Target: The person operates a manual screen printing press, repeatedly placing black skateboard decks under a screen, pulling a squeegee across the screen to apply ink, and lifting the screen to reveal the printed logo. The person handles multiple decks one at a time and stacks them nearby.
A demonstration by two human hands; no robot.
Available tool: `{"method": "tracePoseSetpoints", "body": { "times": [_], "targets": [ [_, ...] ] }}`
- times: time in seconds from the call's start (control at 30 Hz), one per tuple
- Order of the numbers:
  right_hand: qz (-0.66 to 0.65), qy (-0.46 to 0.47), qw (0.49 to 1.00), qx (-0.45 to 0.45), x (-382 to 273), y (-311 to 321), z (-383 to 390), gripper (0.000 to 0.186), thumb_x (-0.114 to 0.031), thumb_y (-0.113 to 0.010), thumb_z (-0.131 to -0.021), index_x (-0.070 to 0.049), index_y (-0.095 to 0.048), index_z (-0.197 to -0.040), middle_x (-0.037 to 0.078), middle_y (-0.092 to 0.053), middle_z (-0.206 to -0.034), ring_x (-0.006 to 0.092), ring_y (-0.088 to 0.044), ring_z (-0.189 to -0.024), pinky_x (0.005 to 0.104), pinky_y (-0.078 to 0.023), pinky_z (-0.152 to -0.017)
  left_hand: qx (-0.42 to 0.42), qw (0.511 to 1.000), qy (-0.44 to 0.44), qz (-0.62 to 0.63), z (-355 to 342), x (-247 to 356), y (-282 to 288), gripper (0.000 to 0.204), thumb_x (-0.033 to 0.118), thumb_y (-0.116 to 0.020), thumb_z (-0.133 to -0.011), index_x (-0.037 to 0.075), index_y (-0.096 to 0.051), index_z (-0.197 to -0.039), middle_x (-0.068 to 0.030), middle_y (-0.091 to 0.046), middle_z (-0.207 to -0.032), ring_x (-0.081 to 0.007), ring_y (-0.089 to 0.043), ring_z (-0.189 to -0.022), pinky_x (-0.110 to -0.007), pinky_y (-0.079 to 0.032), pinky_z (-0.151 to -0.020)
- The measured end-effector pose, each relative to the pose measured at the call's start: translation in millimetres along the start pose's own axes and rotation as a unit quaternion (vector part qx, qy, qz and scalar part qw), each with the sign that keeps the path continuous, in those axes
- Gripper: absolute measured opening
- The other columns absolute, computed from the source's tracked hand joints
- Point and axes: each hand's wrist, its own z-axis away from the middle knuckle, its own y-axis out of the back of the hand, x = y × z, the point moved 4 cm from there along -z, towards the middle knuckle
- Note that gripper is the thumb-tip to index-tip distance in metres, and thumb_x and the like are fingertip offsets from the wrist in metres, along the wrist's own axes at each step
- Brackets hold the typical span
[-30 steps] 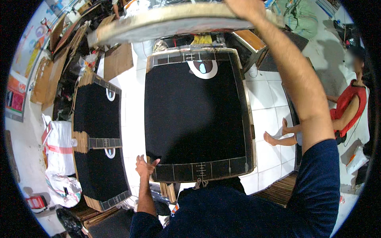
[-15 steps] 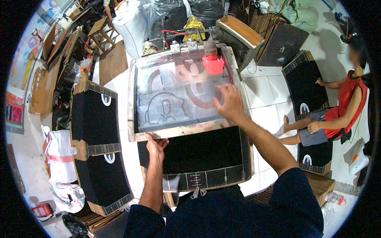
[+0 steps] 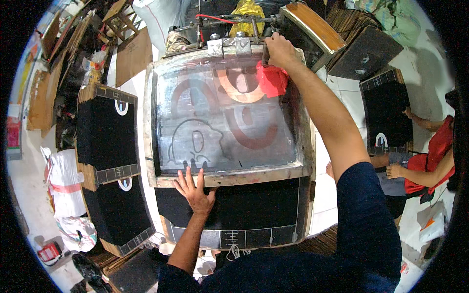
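Squeegee (image 3: 266, 57) now in right hand (image 3: 281, 49)

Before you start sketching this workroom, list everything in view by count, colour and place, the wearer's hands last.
Screen: 1, grey, pale frame, centre
Red blob: 1, red, screen's far right
Handle: 1, dark, above the blob
Clamps: 2, silver, screen's far edge
Panel: 1, black, beneath screen
Stacks: at least 3, black-topped, left and right
Yellow plastic: 1, yellow, beyond screen
Dark board: 1, black, far right
Stool: 1, brown, far left
Cardboard: 1, brown, floor, far left
White sacks: at least 2, white, left and far left
Green sack: 1, pale green, far right
Clutter: count unclear, mixed, left
Co-worker: 1, red top, right
Left hand: 1, bare, screen's near rim
Right hand: 1, bare, gripping handle
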Motion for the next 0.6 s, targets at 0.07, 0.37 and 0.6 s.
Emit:
{"method": "tracePoseSetpoints", "body": {
  "times": [0.07, 0.37, 0.6],
  "targets": [
    [-0.044, 0.022, 0.997, -0.054, 2, 6, 5, 0.043, -0.014, -0.083, -0.072, -0.009, -0.072, -0.114, 0.017, -0.071, -0.123, 0.0349, -0.068, -0.116, 0.0469, -0.054, -0.097, 0.024, 0.999, -0.004, 0.031, 2, -3, -5, 0.076, 0.041, -0.084, -0.075, 0.019, -0.058, -0.144, -0.0205, -0.038, -0.161, -0.0492, -0.023, -0.152, -0.073, -0.007, -0.120],
    [-0.054, -0.002, 0.996, 0.066, 5, 0, 29, 0.027, -0.021, -0.077, -0.080, -0.016, -0.075, -0.106, 0.013, -0.076, -0.107, 0.0341, -0.072, -0.102, 0.0509, -0.052, -0.087, 0.042, 0.999, -0.016, 0.025, 5, -4, -6, 0.068, 0.044, -0.080, -0.080, 0.018, -0.061, -0.141, -0.0209, -0.038, -0.161, -0.0471, -0.023, -0.153, -0.071, -0.008, -0.121],
    [-0.055, 0.069, 0.995, 0.052, -8, 3, 100, 0.023, -0.019, -0.077, -0.080, -0.017, -0.074, -0.103, 0.012, -0.076, -0.099, 0.0321, -0.073, -0.098, 0.0493, -0.049, -0.083, 0.048, 0.998, -0.015, 0.024, 5, -4, -6, 0.068, 0.040, -0.080, -0.079, 0.017, -0.061, -0.140, -0.0201, -0.038, -0.161, -0.0458, -0.024, -0.153, -0.070, -0.009, -0.122]
  ]
}}
